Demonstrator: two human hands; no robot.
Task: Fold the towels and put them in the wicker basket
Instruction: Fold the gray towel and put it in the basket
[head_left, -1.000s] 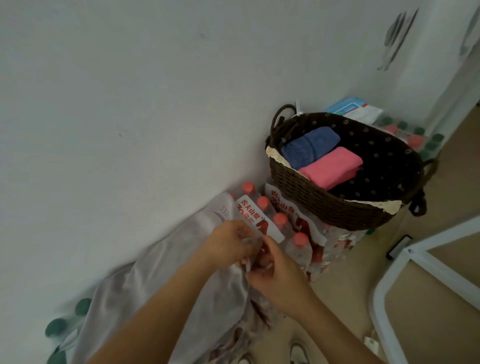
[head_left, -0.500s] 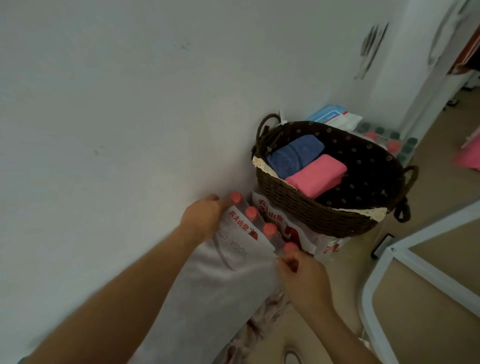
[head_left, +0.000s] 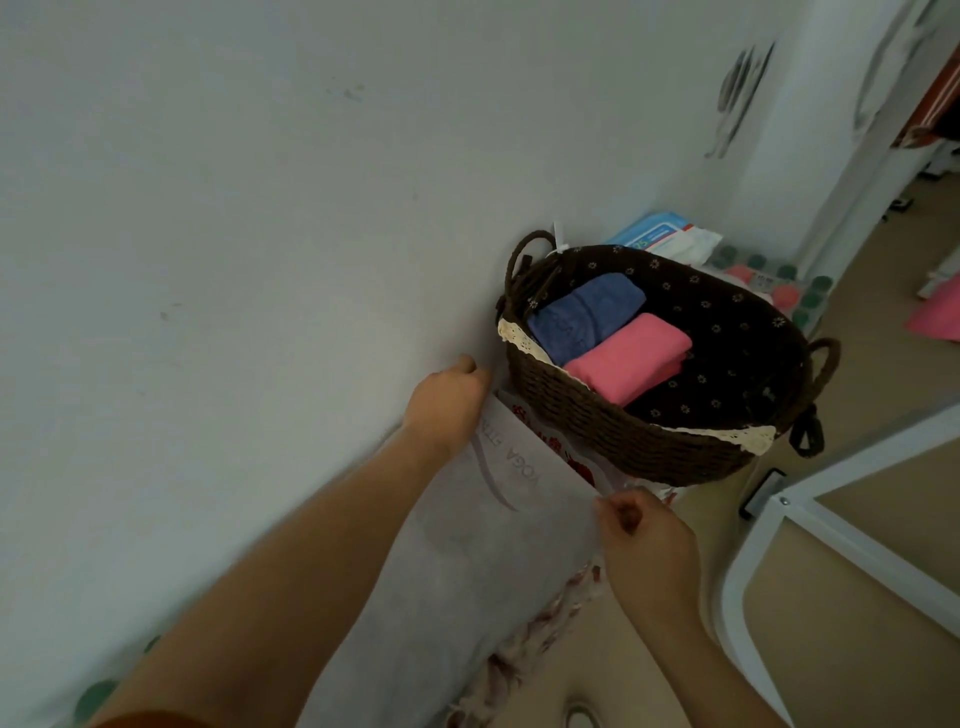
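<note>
A grey towel (head_left: 483, 561) with pale lettering lies stretched over packs of bottled water beside the wall. My left hand (head_left: 447, 402) grips its far corner close to the wall. My right hand (head_left: 641, 540) pinches the other far corner at the near side. The dark brown wicker basket (head_left: 649, 441) stands just beyond the towel's edge, on top of a bottle pack. Inside it a folded blue towel (head_left: 584, 312) and a folded pink towel (head_left: 631, 358) lie side by side at the left end.
The white wall (head_left: 260, 234) runs along the left. A white metal frame (head_left: 831, 525) stands on the floor at right. Behind the basket lie a blue and white packet (head_left: 665, 236) and more capped bottles (head_left: 779, 286). A pink cloth (head_left: 935, 319) lies at far right.
My hands have moved apart and forward, spreading the grey towel's end flat over the bottles, which are now covered. The view has swung slightly right.
</note>
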